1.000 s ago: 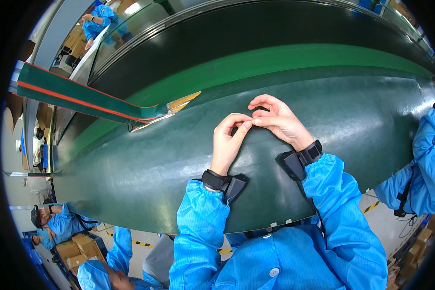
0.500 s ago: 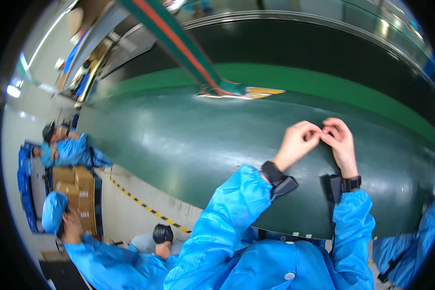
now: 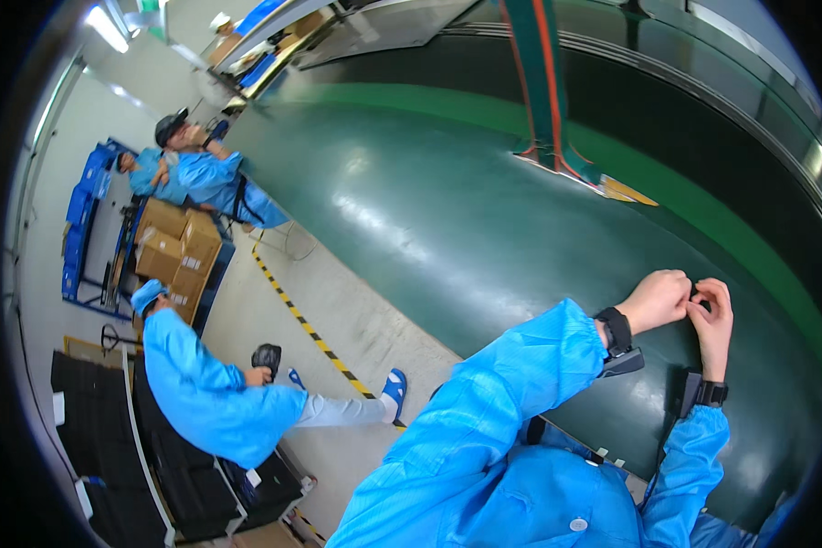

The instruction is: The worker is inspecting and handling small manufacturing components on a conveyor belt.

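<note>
Both hands pinched together on a small dark item above the green desk.

The left hand (image 3: 659, 300) and right hand (image 3: 714, 315) meet fingertip to fingertip, each grip pressed together on a small dark item (image 3: 694, 292), mostly hidden between the fingers; its kind cannot be told. The hands hang just over the glossy green desk (image 3: 447, 228), near its right end. Both wrists carry black wristbands (image 3: 616, 331) over blue sleeves. A red-and-green rail (image 3: 539, 82) crosses the desk further back. On the floor (image 3: 338, 310) to the left, a crouching person in blue (image 3: 205, 388) holds a dark tool beside cardboard boxes (image 3: 169, 251). Risk, as judged: the item is small and barely gripped; a slip would drop it onto the slick, sloping surface, where it could slide away.
</note>
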A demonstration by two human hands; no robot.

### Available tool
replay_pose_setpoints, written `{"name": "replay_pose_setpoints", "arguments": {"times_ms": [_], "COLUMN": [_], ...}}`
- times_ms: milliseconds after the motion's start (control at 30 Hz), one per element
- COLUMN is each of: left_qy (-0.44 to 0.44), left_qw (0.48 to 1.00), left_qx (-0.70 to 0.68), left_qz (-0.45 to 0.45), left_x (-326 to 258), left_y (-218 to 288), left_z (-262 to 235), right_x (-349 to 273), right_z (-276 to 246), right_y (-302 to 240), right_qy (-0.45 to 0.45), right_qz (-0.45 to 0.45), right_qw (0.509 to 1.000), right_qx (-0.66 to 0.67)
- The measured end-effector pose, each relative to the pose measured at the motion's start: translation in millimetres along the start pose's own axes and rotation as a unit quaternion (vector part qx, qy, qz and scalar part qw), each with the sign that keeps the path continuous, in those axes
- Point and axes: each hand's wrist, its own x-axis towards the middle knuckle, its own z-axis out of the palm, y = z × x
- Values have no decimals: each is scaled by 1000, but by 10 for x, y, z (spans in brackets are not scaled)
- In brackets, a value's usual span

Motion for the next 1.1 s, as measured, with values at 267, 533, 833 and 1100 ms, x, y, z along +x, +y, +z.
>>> {"name": "replay_pose_setpoints", "arguments": {"times_ms": [267,533,833,1100], "left_qy": [39,126,165,154], "left_qw": [997,981,974,970], "left_qx": [-45,-122,-135,-142], "left_qz": [-51,-79,-76,-126], "left_x": [-7,-43,6,15], "left_y": [10,-57,-77,-110], "left_z": [-1,-19,35,27], "right_x": [6,-15,26,38], "right_z": [-22,-73,-226,-204], "right_y": [107,241,336,362], "right_qy": [-8,26,21,11], "right_qz": [-36,-6,14,23], "right_qw": [999,995,997,998], "right_qx": [-19,101,75,50]}}
